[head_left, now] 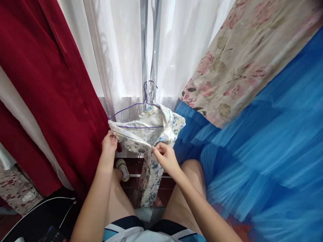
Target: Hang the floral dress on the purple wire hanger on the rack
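A white garment with a blue floral print [152, 171] hangs partly on a purple hanger [130, 107], whose hook is up by the metal chain and white curtain. My left hand [110, 140] pinches the garment's edge near the hanger's left end. At the front middle of the neckline, my right hand [163, 153] pinches the fabric between thumb and fingers. The garment's right shoulder lies over the hanger's right arm, hiding that end. Its lower part drops between my knees toward the floor.
Red curtain fabric [58, 101] hangs at the left and white curtains [121, 50] behind. Beige floral cloth [227, 67] and blue tulle [264, 151] fill the right side. A foot in a clog [122, 169] rests on the dark floor. A black surface with a cable [62, 218] is at lower left.
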Tool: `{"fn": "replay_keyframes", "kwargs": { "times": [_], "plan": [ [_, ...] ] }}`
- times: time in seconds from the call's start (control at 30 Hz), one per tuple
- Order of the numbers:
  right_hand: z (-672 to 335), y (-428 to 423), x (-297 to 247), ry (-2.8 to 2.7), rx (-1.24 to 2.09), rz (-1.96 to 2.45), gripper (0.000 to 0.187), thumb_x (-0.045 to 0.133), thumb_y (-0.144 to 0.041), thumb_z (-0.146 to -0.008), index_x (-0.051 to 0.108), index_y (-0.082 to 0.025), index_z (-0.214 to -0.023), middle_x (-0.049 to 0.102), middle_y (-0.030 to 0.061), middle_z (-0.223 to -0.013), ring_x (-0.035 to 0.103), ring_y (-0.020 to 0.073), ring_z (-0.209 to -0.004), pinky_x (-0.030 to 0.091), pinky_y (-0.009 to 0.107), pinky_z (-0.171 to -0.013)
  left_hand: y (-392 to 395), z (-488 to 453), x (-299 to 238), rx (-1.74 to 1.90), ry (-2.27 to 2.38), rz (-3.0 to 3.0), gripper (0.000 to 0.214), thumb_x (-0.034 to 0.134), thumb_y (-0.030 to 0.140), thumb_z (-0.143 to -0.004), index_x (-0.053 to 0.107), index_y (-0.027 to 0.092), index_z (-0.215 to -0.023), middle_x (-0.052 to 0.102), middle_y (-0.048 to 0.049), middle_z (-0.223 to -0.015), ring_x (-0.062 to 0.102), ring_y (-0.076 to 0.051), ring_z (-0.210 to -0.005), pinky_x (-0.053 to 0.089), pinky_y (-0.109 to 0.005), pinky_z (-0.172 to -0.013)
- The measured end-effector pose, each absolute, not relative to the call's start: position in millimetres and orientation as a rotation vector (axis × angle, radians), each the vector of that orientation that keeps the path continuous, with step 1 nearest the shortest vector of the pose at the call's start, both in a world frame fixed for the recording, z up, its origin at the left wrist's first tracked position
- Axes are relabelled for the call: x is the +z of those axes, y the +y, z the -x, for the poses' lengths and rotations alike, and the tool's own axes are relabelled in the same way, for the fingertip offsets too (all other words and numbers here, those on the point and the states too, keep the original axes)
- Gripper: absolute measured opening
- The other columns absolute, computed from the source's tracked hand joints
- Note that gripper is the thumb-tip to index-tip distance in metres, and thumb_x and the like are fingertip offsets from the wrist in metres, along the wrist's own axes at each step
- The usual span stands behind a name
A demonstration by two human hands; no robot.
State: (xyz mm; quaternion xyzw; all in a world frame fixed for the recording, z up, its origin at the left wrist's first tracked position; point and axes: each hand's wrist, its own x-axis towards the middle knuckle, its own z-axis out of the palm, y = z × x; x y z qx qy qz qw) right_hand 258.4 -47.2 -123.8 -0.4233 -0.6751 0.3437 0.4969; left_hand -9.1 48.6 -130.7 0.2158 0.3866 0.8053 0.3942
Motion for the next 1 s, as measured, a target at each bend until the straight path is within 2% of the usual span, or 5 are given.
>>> {"fn": "replay_keyframes", "kwargs": {
  "times": [0.33,0.43,0.63,0.77,1.0],
  "plan": [
    [-285,-44,-163,-1.99,0.731,1.126,0.014,0.066,-0.017,-0.066,0.063,-0.018,-0.08,0.066,0.0036,-0.08,0.056,0.0207,-0.077,0.044,0.032,-0.074,-29,-112,-165,1.552,0.876,-1.189,0.025,0.074,0.037,-0.079,0.068,0.014,-0.083,0.063,-0.0011,-0.069,0.058,-0.014,-0.067,0.046,-0.024,-0.065],
    [-284,-52,-158,-2.126,1.104,0.86,0.034,0.066,-0.01,-0.059,0.066,-0.018,-0.093,0.067,0.0039,-0.093,0.056,0.0219,-0.087,0.046,0.034,-0.083,-47,-125,-145,1.432,0.832,-1.633,0.02,0.061,0.035,-0.091,0.067,0.017,-0.093,0.066,-0.0036,-0.081,0.062,-0.016,-0.077,0.049,-0.027,-0.075],
    [-287,-70,-146,-1.539,1.878,0.848,0.032,0.074,-0.02,-0.06,0.068,-0.019,-0.091,0.065,-0.0015,-0.08,0.056,0.0162,-0.074,0.046,0.026,-0.069,-58,-111,-132,1.356,0.8,-1.849,0.023,0.06,0.037,-0.092,0.069,0.021,-0.106,0.065,-0.0103,-0.11,0.06,-0.024,-0.11,0.045,-0.036,-0.098],
    [-305,-73,-121,-1.356,1.774,0.912,0.023,0.076,-0.031,-0.071,0.069,-0.016,-0.086,0.069,0.0025,-0.078,0.06,0.016,-0.071,0.048,0.027,-0.069,-73,-100,-162,0.871,0.586,-1.675,0.044,0.055,0.052,-0.092,0.065,0.021,-0.121,0.069,-0.0107,-0.109,0.064,-0.024,-0.103,0.05,-0.036,-0.091],
    [-379,-28,-45,-1.789,1.228,1.045,0.024,0.082,-0.031,-0.066,0.07,-0.012,-0.061,0.064,0.0013,-0.055,0.052,0.0122,-0.046,0.035,0.023,-0.045,-79,-88,-174,0.821,0.967,-1.877,0.032,0.065,0.045,-0.085,0.071,0.014,-0.086,0.065,-0.0015,-0.078,0.055,-0.016,-0.072,0.043,-0.024,-0.064]
  ]
}}
